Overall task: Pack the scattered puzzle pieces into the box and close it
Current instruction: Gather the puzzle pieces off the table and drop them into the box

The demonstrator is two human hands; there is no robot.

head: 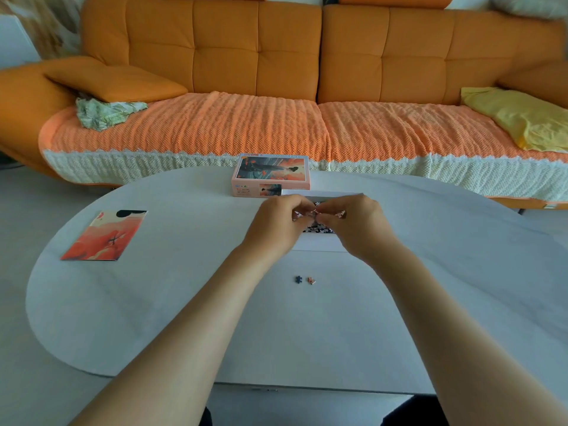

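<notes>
Nearly done, by the look of it. L hand (276, 229) & R hand (359, 229) both pinch small pink-patterned cardboard puzzle pcs (313, 213) over the open white cardboard box tray (316, 245), which already holds pcs. Left to do: small dark-blue pc (298, 279) + small orange pc (311, 281) lie on the white oval table (184, 302) near the tray; pink picture-printed lid (270, 176) is off, behind the tray.

Setting: home living room.
Seating: long orange tufted leather sofa (226, 47) across the far side of the view.
Cover: orange knitted throw with a cream lace-edged border (246, 127) spread over the seat.
Soft items: flat orange cushion (116, 83), green leaf-print cloth cushion (104, 113), pale yellow pillow (522, 118), all on the sofa.
Table: white oval table (184, 302) just before the sofa.
Leisure item: pink picture-printed cardboard puzzle box (270, 173) at the table's far edge.
</notes>
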